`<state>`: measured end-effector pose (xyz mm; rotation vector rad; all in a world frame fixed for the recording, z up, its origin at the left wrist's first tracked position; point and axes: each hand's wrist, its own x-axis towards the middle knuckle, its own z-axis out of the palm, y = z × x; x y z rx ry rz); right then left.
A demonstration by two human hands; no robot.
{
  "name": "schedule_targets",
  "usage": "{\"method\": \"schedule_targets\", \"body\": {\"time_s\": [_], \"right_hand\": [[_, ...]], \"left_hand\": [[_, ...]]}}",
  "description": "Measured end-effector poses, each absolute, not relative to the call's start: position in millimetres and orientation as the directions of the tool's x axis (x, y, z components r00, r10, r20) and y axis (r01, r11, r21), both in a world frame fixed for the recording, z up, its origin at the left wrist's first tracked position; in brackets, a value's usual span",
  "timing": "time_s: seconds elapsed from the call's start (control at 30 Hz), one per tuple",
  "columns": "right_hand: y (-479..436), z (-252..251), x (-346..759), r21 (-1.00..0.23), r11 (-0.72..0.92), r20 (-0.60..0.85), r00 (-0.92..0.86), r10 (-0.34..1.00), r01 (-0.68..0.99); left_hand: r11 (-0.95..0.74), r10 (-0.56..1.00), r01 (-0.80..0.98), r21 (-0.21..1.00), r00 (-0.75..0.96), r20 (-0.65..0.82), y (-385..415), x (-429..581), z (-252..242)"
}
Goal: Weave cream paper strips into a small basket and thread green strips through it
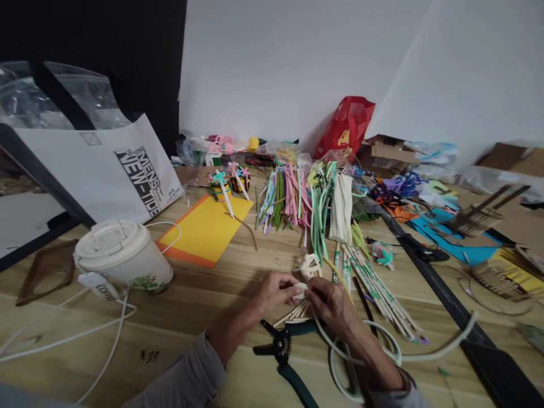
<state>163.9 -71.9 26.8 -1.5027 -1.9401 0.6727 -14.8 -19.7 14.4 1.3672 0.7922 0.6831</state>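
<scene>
My left hand (274, 293) and my right hand (334, 306) meet above the wooden tabletop (191, 317), pinching a small white strip (300, 290) between their fingertips. Just beyond them sits a knotted white woven piece (310, 266). A long, pale, curling strip (361, 351) loops beneath my right wrist. Under my hands lie green-handled wire strippers (280, 345), partly hidden, on a few pale sticks. To the right spreads a bundle of green-and-white striped paper straws (374, 289).
A lidded paper cup (123, 255) and white cable (72, 334) stand left. Ahead lie a yellow-orange card (204, 232) and bunches of coloured strips (284, 198). A black straightedge (437, 289) runs right, beside craft pieces; a red bag (345, 127) stands behind.
</scene>
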Motion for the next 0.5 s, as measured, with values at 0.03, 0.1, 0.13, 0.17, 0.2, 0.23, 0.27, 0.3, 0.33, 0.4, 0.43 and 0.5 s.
{"method": "schedule_targets", "body": {"time_s": [0.03, 0.1, 0.13, 0.17, 0.2, 0.23, 0.27, 0.3, 0.33, 0.4, 0.43, 0.5], "right_hand": [[-72, 27, 164, -0.663, 0.265, 0.154, -0.219, 0.964, 0.700], [-73, 26, 162, -0.610, 0.308, 0.167, -0.261, 0.951, 0.730], [-73, 26, 161, -0.597, 0.318, 0.172, -0.269, 0.948, 0.737], [-74, 26, 160, -0.592, 0.320, 0.179, -0.267, 0.947, 0.739], [-74, 25, 160, -0.596, 0.316, 0.187, -0.255, 0.949, 0.738], [-74, 26, 159, -0.608, 0.306, 0.189, -0.240, 0.952, 0.733], [-74, 27, 159, -0.628, 0.289, 0.184, -0.223, 0.957, 0.723], [-74, 28, 159, -0.655, 0.265, 0.170, -0.203, 0.964, 0.708], [-73, 30, 159, -0.686, 0.234, 0.148, -0.183, 0.972, 0.689], [-73, 35, 160, -0.750, 0.165, 0.095, -0.142, 0.985, 0.641], [-73, 38, 161, -0.776, 0.133, 0.069, -0.127, 0.990, 0.616], [-72, 42, 164, -0.814, 0.089, 0.022, -0.122, 0.992, 0.574]], "left_hand": [[0.001, 0.810, 0.100, 0.995, 0.583, -0.059, -20, -16, 16], [-0.209, 0.805, 0.240, 0.948, 0.592, 0.027, -22, -17, 18], [-0.294, 0.802, 0.293, 0.910, 0.593, 0.068, -23, -17, 19], [-0.352, 0.799, 0.327, 0.877, 0.594, 0.099, -23, -17, 20], [-0.381, 0.797, 0.341, 0.859, 0.592, 0.119, -23, -17, 21], [-0.388, 0.798, 0.340, 0.857, 0.588, 0.129, -23, -17, 21], [-0.382, 0.800, 0.327, 0.864, 0.585, 0.132, -23, -16, 21], [-0.366, 0.805, 0.308, 0.878, 0.579, 0.133, -22, -16, 21], [-0.343, 0.812, 0.283, 0.896, 0.568, 0.132, -21, -16, 21], [-0.275, 0.841, 0.229, 0.934, 0.527, 0.118, -19, -16, 20], [-0.233, 0.859, 0.198, 0.952, 0.502, 0.105, -17, -17, 20], [-0.151, 0.891, 0.127, 0.980, 0.448, 0.079, -14, -17, 19]]}}
